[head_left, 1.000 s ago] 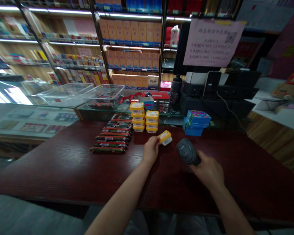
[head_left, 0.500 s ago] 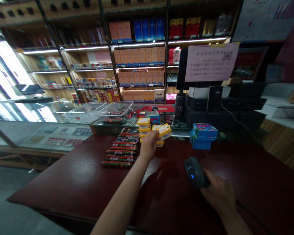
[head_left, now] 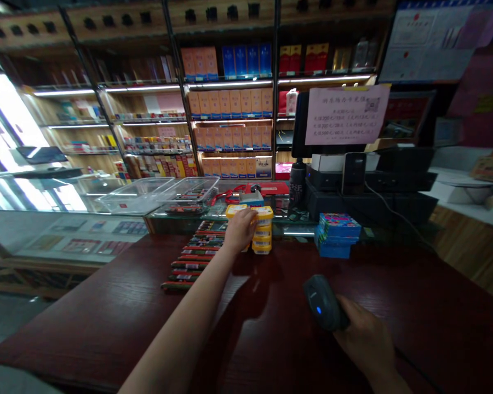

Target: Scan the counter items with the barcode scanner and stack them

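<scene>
My left hand (head_left: 240, 231) reaches to the yellow tubs, its fingers closed at the left edge of the top yellow tub (head_left: 264, 212) on the right-hand stack. That tub sits level on several like it. Behind my hand stands a second stack of yellow tubs (head_left: 235, 210), mostly hidden. To the left, a row of long dark packets with red edges (head_left: 188, 265) lies on the counter, partly covered by my forearm. My right hand (head_left: 363, 334) grips a dark barcode scanner (head_left: 321, 301) with a blue light, held above the counter and pointing up and left.
A stack of blue boxes (head_left: 337, 235) stands on the dark red counter (head_left: 107, 306), right of the tubs. Clear plastic bins (head_left: 135, 196) rest on the glass case at the back left. A monitor with a pink notice (head_left: 345, 115) and a black bottle (head_left: 297, 183) stand behind.
My left hand has lowered the tilted yellow tub onto the right-hand stack, where it now sits level. The scanner stays in my right hand. The view has shifted slightly.
</scene>
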A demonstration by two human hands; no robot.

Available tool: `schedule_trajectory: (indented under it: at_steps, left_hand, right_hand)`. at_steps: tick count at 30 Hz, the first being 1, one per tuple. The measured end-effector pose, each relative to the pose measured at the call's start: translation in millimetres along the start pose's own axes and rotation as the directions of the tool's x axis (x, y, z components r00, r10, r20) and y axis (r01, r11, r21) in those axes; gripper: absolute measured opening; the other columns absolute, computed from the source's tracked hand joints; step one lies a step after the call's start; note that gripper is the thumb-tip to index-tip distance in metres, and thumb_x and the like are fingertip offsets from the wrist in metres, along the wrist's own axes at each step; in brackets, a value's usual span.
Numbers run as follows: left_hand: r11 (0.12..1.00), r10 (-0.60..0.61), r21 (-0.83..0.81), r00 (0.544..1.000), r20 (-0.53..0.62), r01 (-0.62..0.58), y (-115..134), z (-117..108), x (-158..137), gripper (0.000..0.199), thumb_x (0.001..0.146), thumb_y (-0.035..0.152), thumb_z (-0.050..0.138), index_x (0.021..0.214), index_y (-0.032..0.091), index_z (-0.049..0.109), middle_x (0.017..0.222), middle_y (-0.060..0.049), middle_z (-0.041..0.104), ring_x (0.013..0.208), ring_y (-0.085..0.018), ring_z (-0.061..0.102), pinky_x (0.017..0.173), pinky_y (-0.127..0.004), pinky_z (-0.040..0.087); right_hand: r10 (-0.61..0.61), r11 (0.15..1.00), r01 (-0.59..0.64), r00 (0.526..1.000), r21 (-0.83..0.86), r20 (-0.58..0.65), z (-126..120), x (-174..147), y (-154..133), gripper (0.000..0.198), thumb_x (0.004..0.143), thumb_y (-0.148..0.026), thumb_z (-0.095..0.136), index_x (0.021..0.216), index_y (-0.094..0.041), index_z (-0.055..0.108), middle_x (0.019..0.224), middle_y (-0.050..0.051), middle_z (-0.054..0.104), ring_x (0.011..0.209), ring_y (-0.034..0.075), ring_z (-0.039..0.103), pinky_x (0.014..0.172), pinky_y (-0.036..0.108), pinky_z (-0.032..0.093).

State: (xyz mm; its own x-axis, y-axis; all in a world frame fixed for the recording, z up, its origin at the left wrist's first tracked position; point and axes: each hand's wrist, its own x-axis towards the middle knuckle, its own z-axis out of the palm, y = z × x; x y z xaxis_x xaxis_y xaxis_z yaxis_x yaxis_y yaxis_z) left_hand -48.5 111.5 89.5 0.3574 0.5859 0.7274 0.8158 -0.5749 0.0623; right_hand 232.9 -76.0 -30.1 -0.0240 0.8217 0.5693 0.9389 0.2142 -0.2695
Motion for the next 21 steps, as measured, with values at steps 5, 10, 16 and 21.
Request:
schedule_trajectory:
  at_steps: [5, 10, 16, 21]
  left_hand:
    - [0.998, 0.026, 0.050, 1.000, -0.002, -0.026, 1.1, -0.5, 2.7, 0.024, 0.088, 0.019, 0.044, 0.100, 0.021, 0.065, 0.107, -0.006, 0.066, 0.116, -0.022, 0.049, 0.102, -0.039, 0.038]
    - [0.999, 0.014, 0.030, 1.000, -0.013, -0.013, -1.3, 1.2, -1.3, 0.027, 0.088, 0.018, 0.044, 0.108, 0.021, 0.062, 0.114, -0.006, 0.063, 0.122, -0.022, 0.045, 0.105, -0.042, 0.036]
    - [0.998, -0.055, 0.019, 0.998, 0.024, 0.055, 24.4, 14.9, -52.1, 0.035, 0.088, 0.018, 0.045, 0.120, 0.024, 0.057, 0.124, -0.009, 0.056, 0.119, -0.023, 0.047, 0.104, -0.042, 0.038]
    - [0.998, -0.055, -0.016, 0.933, 0.356, 0.065, 43.5, 45.2, -97.3, 0.044, 0.085, 0.020, 0.051, 0.129, 0.020, 0.049, 0.136, -0.011, 0.050, 0.127, -0.023, 0.043, 0.106, -0.040, 0.037]
  right_hand:
    - [0.011, 1.000, -0.011, 1.000, -0.020, 0.008, 0.1, 0.6, -0.1, 0.024, 0.078, -0.019, 0.046, 0.098, -0.020, 0.060, 0.089, 0.006, 0.071, 0.073, 0.021, 0.067, 0.064, 0.031, 0.047]
    - [-0.008, 0.998, 0.009, 1.000, -0.054, 0.014, -1.5, 1.7, -0.5, 0.024, 0.078, -0.020, 0.045, 0.096, -0.020, 0.061, 0.085, 0.006, 0.071, 0.070, 0.020, 0.066, 0.063, 0.030, 0.046]
    - [0.014, 0.996, -0.011, 0.999, -0.087, 0.044, -6.6, 2.3, -2.9, 0.023, 0.079, -0.022, 0.046, 0.098, -0.022, 0.060, 0.090, 0.005, 0.071, 0.074, 0.021, 0.066, 0.060, 0.030, 0.043]
    - [0.027, 0.995, -0.022, 0.998, -0.102, 0.053, -9.6, 2.7, -3.6, 0.024, 0.079, -0.024, 0.047, 0.098, -0.022, 0.061, 0.088, 0.004, 0.071, 0.072, 0.020, 0.067, 0.059, 0.028, 0.042]
